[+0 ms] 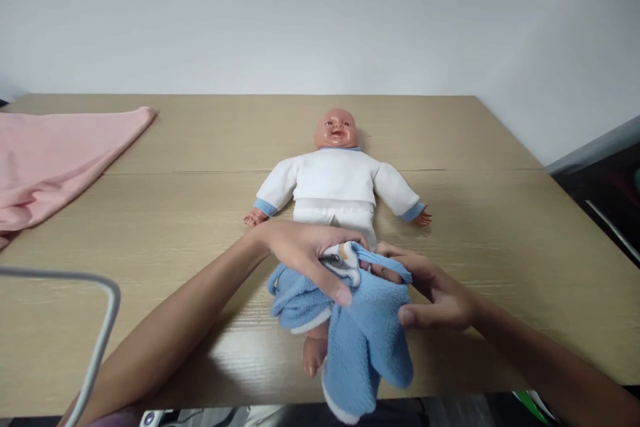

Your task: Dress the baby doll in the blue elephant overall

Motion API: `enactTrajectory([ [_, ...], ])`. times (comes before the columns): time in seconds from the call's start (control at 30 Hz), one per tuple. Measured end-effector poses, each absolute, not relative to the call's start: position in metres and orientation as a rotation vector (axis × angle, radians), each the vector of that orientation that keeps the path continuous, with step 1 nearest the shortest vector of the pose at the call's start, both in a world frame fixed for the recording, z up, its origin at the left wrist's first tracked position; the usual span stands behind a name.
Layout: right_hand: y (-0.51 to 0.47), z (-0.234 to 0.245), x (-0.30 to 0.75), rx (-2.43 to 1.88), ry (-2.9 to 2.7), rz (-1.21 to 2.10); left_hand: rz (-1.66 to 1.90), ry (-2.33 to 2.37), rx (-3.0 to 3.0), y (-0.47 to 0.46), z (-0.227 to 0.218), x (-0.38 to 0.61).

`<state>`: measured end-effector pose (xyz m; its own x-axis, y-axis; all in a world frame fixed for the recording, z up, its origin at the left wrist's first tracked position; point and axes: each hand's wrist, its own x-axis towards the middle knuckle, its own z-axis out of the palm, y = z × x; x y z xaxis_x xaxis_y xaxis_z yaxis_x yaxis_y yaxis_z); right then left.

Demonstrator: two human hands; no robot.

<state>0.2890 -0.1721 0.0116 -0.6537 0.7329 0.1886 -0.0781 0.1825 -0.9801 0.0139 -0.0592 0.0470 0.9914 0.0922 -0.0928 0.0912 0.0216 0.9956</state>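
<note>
A baby doll in a white top with blue cuffs lies on its back, head toward the wall. Blue fleece trousers cover its lower legs. On the left, one trouser leg is bunched round the doll's leg, and a bare foot pokes out below. The other trouser leg hangs over the table's front edge. My left hand grips the waistband, thumb on the blue cloth. My right hand holds the opening's right side, with some fingers inside and the thumb outside. The doll's other foot is hidden.
The wooden table reaches back to a pale wall. A pink cloth lies at the left. In the left foreground a bent grey tube rises. Dark shelving or furniture stands past the right edge.
</note>
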Motion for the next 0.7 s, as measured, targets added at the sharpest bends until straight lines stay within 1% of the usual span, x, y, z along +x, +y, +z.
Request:
enactTrajectory([
  [0.1,-0.178,0.004,0.295,-0.691,-1.611,1.695,-0.174,0.108,1.555,-0.058,0.047,0.015],
  [0.17,-0.180,0.002,0.296,-0.747,-1.597,1.730,-0.212,0.123,1.583,-0.057,0.047,0.015],
  [0.3,-0.178,0.010,0.291,-0.819,-1.801,1.599,-0.096,0.102,1.580,-0.055,0.047,0.012],
  [0.47,-0.179,0.009,0.281,-0.715,-1.893,1.529,-0.078,0.024,1.549,-0.054,0.048,0.008],
  [0.57,-0.181,0.002,0.279,-0.673,-1.910,1.637,-0.078,0.045,1.602,-0.058,0.051,0.010],
  [0.7,-0.179,-0.004,0.275,-0.457,-1.879,1.775,-0.161,0.044,1.551,-0.066,0.053,0.016],
])
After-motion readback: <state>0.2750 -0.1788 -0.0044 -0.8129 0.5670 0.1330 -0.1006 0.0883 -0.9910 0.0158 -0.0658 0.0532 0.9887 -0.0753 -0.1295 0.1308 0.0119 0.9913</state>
